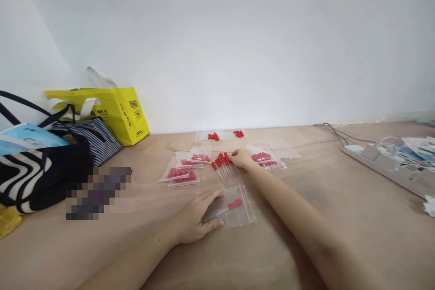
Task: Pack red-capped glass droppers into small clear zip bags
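Several glass droppers with red rubber bulbs (221, 159) lie fanned out on the table, their thin tips pointing towards me. My right hand (242, 158) reaches to the right side of this fan, fingertips pinched at the bulb end of a dropper. Nearer to me, a clear zip bag (234, 218) lies flat with one red-bulbed dropper (235, 204) inside, its open-looking end facing right. My left hand (193, 217) rests over the bag's left end, thumb and fingers spread apart along its edges. Part of that dropper's glass is hidden by this hand.
Filled zip bags of red-bulbed droppers lie left (183, 174) and right (267, 159). Loose red bulbs (213, 136) sit on clear plastic by the wall. A yellow bag (131, 115) and black bag (44, 172) stand left; a power strip (380, 163) with cables is right.
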A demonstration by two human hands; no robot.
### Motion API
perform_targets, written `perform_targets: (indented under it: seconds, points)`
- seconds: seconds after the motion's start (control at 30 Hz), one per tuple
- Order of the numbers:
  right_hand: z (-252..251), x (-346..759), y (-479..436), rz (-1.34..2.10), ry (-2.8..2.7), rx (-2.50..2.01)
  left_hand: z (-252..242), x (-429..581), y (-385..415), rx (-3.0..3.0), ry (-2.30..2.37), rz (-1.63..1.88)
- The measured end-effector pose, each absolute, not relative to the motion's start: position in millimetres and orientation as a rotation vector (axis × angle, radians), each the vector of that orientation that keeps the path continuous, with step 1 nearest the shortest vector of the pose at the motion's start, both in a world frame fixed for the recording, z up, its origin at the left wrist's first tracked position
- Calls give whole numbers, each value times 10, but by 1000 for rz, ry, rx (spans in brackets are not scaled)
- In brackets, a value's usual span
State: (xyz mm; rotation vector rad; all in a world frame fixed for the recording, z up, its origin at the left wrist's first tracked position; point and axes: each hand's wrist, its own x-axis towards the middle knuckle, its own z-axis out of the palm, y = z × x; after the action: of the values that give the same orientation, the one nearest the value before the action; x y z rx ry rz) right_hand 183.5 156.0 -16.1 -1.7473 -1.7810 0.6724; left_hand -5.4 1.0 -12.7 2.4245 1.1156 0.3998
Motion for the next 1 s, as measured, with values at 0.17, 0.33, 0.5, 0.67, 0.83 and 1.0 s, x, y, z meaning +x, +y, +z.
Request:
perform_targets:
  seconds: [0.17, 0.33, 0.5, 0.67, 0.83, 1.0]
  points:
    - [-219, 1801, 1588, 693, -1733, -1753, -144, -58, 29, 2444, 1108, 386]
    - [-122, 1882, 1542, 687, -1661, -1655, -88, -26, -4, 2426, 1109, 426]
    - [20, 2256, 1280, 628, -1542, -1447, -73, -25, -12, 2411, 1106, 421]
    - [-127, 2645, 832, 817, -1275, -1046, -106, -35, 12, 2406, 1106, 417]
    - [-314, 2625, 578, 1020, -1123, -1054, -123, -47, 23, 2403, 1121, 416]
    - [-376, 2505, 523, 1145, -1000, -1025, -119, -41, 8, 2398, 1131, 420]
